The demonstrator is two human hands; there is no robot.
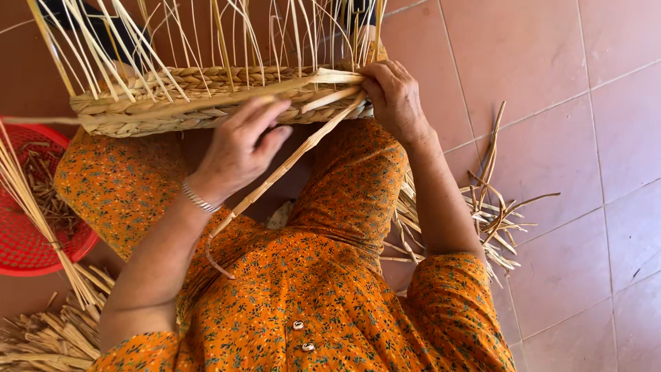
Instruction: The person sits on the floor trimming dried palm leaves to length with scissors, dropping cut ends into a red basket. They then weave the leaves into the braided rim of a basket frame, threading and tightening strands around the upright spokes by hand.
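Several braided rows form the basket [206, 96] wall, held over the lap; bare upright stakes [227, 34] remain unwoven. Left hand [241, 148] curls loosely around the loose strand [289, 165]; right hand [392, 96] pinches the rim weave.

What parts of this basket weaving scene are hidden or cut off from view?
Head view only:
- Basket: its upright stalks run off the top edge, so its height is unknown.
- Right hand: fingertips curl behind the rim.
- Left hand: fingertips blurred; grip unclear.
- Red tray: cut by the left edge.
- Loose reeds: partly behind the right arm.
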